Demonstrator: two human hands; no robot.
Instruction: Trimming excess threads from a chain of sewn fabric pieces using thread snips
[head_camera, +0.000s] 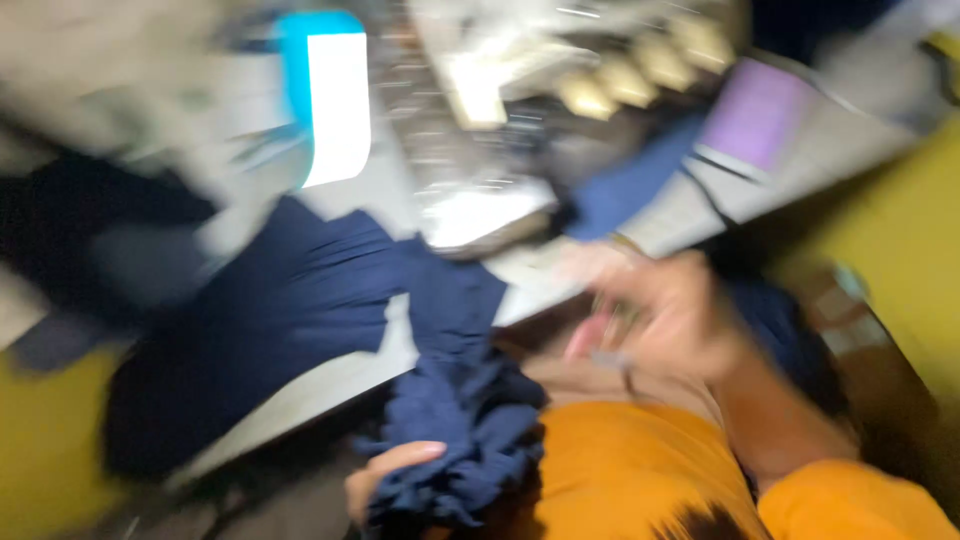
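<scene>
While the left hand gripped bunched navy cloth trailing up onto the bench, the blurred right hand's grip was unreadable; the cloth looked liable to snag on the bench edge.

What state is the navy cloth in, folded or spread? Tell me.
Neither neatly: the navy cloth lies loosely spread on the table, its near end bunched in the left hand.
</scene>
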